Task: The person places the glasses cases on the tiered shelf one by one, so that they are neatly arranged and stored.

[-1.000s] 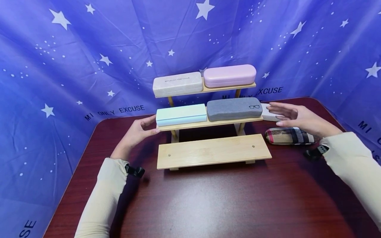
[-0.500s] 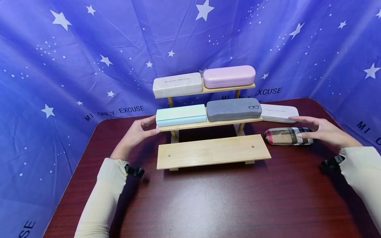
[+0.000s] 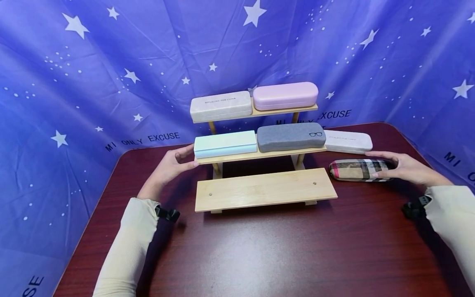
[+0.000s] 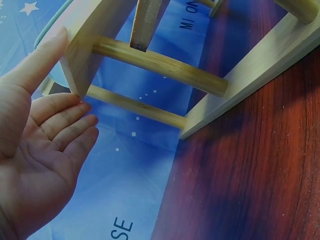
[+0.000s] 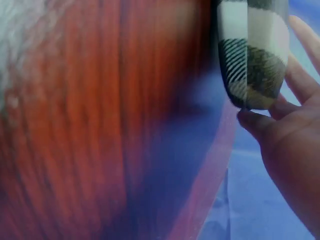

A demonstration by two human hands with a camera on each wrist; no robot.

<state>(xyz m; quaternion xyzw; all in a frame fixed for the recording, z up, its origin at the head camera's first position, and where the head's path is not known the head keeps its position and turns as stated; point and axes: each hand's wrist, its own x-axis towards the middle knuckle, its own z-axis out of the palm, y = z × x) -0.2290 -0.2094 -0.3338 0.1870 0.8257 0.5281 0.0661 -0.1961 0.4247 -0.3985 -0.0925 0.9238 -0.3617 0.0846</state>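
The left hand [image 3: 168,168] is at the left end of the middle shelf [image 3: 230,159], its thumb against the board's edge, beside a mint case [image 3: 225,144]. In the left wrist view, the left hand [image 4: 47,150] has its fingers extended, touching the board [image 4: 92,50]. At the right, the right hand [image 3: 413,168] holds the right end of a plaid case [image 3: 356,170] lying on the table, thumb in front and fingers behind. The right wrist view has the right hand [image 5: 300,145] around the end of the plaid case [image 5: 257,55], its fingers partly hidden.
A grey case [image 3: 291,137] sits right of the mint one. The top shelf carries a marbled case [image 3: 221,106] and a pink case [image 3: 285,96]. Behind the plaid case lies a white case [image 3: 349,142]. The bottom shelf [image 3: 265,189] is bare wood; a starry curtain [image 3: 148,49] hangs behind.
The right hand has moved right and down from beside the white case to the plaid case and taken hold of its end. The left hand has stayed at the shelf.
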